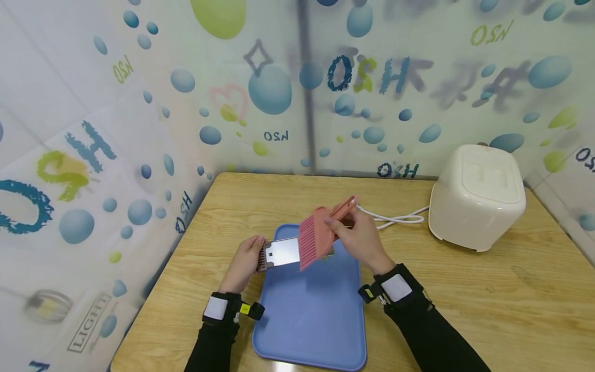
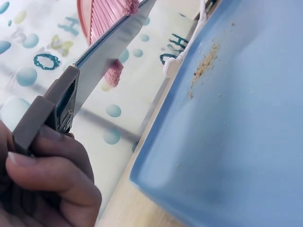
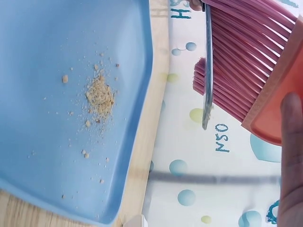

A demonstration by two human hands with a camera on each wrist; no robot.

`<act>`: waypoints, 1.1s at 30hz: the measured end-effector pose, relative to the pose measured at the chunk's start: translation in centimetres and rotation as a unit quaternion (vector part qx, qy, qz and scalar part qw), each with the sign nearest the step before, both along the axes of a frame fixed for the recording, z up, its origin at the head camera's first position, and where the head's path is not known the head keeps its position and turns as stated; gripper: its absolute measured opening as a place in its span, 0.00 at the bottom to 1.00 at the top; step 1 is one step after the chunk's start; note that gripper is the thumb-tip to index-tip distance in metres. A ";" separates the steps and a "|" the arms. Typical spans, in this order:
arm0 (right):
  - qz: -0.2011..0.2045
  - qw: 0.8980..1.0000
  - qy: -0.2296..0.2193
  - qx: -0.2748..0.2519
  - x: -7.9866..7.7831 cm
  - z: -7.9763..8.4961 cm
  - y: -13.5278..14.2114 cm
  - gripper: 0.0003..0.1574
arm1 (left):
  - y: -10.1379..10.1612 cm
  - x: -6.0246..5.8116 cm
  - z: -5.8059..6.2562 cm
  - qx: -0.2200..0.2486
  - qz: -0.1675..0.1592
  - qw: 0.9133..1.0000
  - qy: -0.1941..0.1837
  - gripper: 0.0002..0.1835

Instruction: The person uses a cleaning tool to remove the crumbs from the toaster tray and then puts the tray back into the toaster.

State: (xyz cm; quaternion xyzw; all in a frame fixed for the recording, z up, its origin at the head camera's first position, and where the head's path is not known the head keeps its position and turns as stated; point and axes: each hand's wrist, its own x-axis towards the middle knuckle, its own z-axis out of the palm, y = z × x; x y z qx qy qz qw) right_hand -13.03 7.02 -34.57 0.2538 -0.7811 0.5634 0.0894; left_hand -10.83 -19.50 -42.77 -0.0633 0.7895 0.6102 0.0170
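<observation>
My left hand [image 1: 241, 263] grips the grey-brown plastic end of a flat metal crumb tray [image 1: 283, 251], held tilted over the far end of a blue tray [image 1: 311, 315]. In my right hand [image 1: 362, 240] is a pink brush [image 1: 316, 235], pinched near the base of its handle with the thumb on top. Its bristles [image 3: 246, 52] straddle the edge of the metal sheet, some showing on each side in the right wrist view. Below, a small heap of tan crumbs [image 3: 100, 97] lies in the blue tray, with finer bits scattered round it.
A cream toaster [image 1: 479, 196] stands at the right rear of the wooden table [image 1: 186, 289]. Its white cord [image 1: 400, 219] lies bunched between it and my right hand. A curtain [image 1: 288, 134] with printed bubbles hangs behind the table's back edge.
</observation>
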 end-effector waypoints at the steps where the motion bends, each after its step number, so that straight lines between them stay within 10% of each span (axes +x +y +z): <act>1: -0.003 1.000 0.002 0.003 0.0 0.1 0.1 0.15 | 0.0 0.0 0.0 0.000 0.000 1.000 0.000 0.18; 33: -0.055 0.997 0.044 0.019 -0.1 0.5 2.9 0.14 | -0.8 0.1 -0.3 0.023 0.001 1.000 0.001 0.18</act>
